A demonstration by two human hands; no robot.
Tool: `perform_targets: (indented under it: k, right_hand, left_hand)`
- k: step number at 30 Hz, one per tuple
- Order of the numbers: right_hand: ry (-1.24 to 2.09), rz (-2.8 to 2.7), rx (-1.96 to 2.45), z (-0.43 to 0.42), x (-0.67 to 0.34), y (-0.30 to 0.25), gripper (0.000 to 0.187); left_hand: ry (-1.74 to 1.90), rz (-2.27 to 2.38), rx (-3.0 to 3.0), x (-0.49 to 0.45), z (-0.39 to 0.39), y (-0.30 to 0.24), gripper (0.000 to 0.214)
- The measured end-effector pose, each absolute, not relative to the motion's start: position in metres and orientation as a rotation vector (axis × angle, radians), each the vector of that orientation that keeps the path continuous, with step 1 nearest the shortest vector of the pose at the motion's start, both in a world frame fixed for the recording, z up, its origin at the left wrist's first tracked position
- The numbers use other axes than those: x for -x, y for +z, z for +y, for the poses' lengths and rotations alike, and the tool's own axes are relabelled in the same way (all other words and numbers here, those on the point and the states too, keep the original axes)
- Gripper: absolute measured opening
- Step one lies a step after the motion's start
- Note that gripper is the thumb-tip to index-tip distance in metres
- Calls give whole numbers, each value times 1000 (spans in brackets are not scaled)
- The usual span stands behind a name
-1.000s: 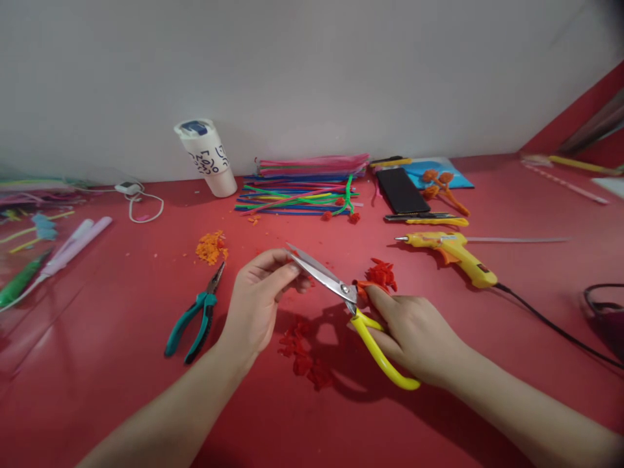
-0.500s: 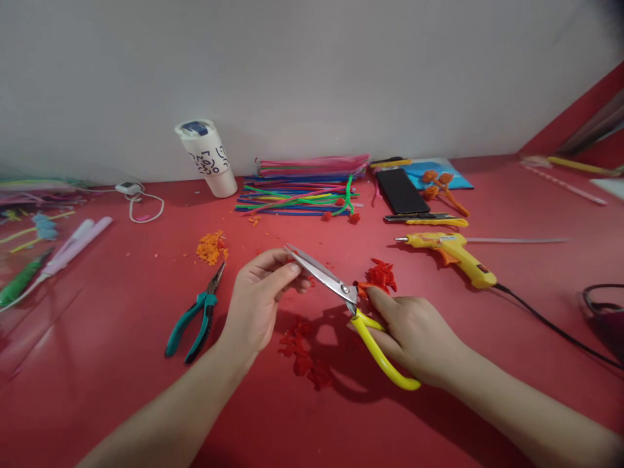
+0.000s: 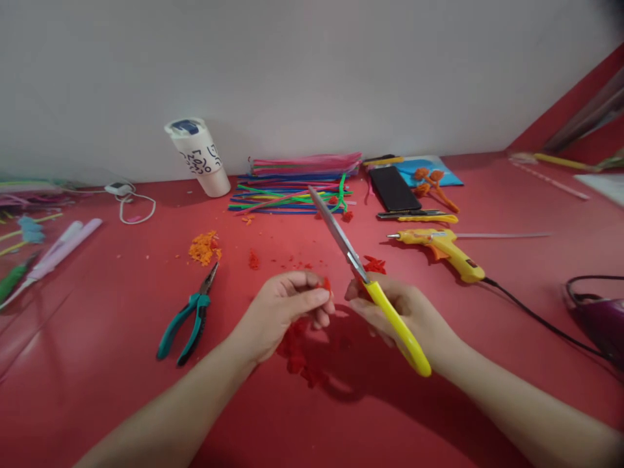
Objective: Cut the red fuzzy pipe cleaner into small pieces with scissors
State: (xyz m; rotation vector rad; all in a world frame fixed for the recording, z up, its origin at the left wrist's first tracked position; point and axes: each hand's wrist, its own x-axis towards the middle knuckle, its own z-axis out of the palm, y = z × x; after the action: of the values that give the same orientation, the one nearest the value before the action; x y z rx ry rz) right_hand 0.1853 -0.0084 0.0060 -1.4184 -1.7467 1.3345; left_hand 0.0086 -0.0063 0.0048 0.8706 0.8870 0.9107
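Observation:
My left hand (image 3: 285,312) pinches a small red fuzzy piece (image 3: 325,284) between thumb and fingers, low over the red table (image 3: 121,390). My right hand (image 3: 404,312) grips the yellow-handled scissors (image 3: 370,286), whose closed blades point up and away to the left. Red trimmings (image 3: 297,354) lie under and behind my left hand. Another red scrap (image 3: 374,264) lies just beyond the scissors.
Teal pliers (image 3: 188,318) lie left of my hand, near an orange fluff pile (image 3: 203,247). A yellow glue gun (image 3: 441,250) with cord, a phone (image 3: 391,188), coloured pipe cleaners (image 3: 292,188) and a paper cup (image 3: 197,156) sit farther back. A purple device (image 3: 599,318) is at right.
The scissors have come off the piece and swung upright, blades now pointing away. My left hand has drawn back toward me with the red piece. The camera view shifted slightly.

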Motion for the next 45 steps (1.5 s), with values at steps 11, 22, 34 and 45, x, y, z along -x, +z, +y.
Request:
perform_targets:
  k: [11,22,34,45]
  right_hand:
    - [1570,-1508,1367,-12,-186,2,14]
    - [1462,-1629,1398,-9,-181,7,8]
    - [641,-2349,1563,-8,-195,1,31]
    - [210,-2655,1520,-9,-196,-11,34]
  left_hand:
    - [650,946,-997,-21,-13,5,9]
    - [825,1211,-1331,-26,-14,2,8]
    - [1285,1147,-805,-11,-2,6,8]
    - [1391,1084,-802,2,2,5,4]
